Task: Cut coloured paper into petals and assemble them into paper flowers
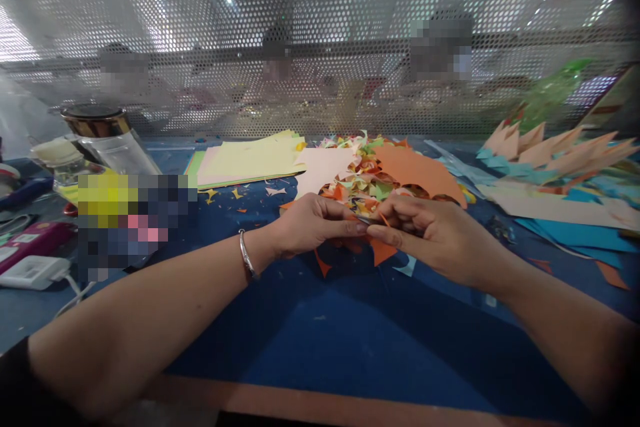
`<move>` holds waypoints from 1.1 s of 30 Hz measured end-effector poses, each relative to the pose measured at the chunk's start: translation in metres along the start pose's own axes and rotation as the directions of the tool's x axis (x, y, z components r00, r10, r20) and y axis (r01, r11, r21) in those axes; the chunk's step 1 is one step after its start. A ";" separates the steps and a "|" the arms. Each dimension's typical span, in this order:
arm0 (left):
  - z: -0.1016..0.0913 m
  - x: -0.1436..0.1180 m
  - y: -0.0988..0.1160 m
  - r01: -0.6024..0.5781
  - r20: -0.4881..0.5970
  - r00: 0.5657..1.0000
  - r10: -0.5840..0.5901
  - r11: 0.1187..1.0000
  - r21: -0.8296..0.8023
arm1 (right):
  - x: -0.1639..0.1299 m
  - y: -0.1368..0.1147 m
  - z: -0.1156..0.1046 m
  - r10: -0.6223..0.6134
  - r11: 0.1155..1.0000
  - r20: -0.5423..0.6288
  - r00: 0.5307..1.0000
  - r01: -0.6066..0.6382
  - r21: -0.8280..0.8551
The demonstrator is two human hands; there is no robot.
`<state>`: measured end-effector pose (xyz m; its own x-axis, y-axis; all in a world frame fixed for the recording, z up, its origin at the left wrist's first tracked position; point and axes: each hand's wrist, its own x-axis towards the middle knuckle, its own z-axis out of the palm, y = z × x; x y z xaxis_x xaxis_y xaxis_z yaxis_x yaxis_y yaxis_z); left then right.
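Observation:
My left hand (pixel 313 223) and my right hand (pixel 425 230) meet over the blue table mat (pixel 320 333), pinching a small orange paper piece (pixel 381 250) between their fingertips. A silver bangle (pixel 247 255) circles my left wrist. Orange offcuts (pixel 323 263) lie just under the hands. Right behind them sits a heap of coloured paper scraps (pixel 365 180), with a large orange sheet (pixel 420 170) that has holes cut out of it.
Yellow and pink paper sheets (pixel 250 160) lie at the back left, folded paper cones (pixel 560 147) and blue sheets (pixel 575 223) at the right. A lidded glass jar (pixel 107 137), a white charger (pixel 30 272) and a pink item (pixel 30 240) stand left. A perforated metal screen (pixel 320 47) closes the far side, people behind it.

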<state>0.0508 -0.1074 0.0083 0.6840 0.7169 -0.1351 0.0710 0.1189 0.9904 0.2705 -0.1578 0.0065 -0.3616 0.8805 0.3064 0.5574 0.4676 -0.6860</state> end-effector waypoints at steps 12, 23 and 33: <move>0.000 0.001 -0.003 -0.008 0.017 1.000 0.009 1.000 -0.014 | 0.001 -0.003 0.000 -0.009 1.000 -0.006 1.000 0.009 0.013; 0.001 0.001 0.000 -0.009 0.014 1.000 0.009 1.000 0.005 | 0.002 -0.006 0.001 -0.008 1.000 -0.011 1.000 0.008 0.008; -0.002 0.004 -0.003 -0.042 0.033 0.999 0.041 0.999 0.019 | 0.002 -0.005 0.000 -0.002 1.000 -0.012 1.000 0.001 -0.015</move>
<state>0.0517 -0.1039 0.0044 0.7101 0.6980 -0.0931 0.0560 0.0758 0.9955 0.2668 -0.1584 0.0103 -0.3534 0.8807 0.3154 0.5684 0.4699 -0.6753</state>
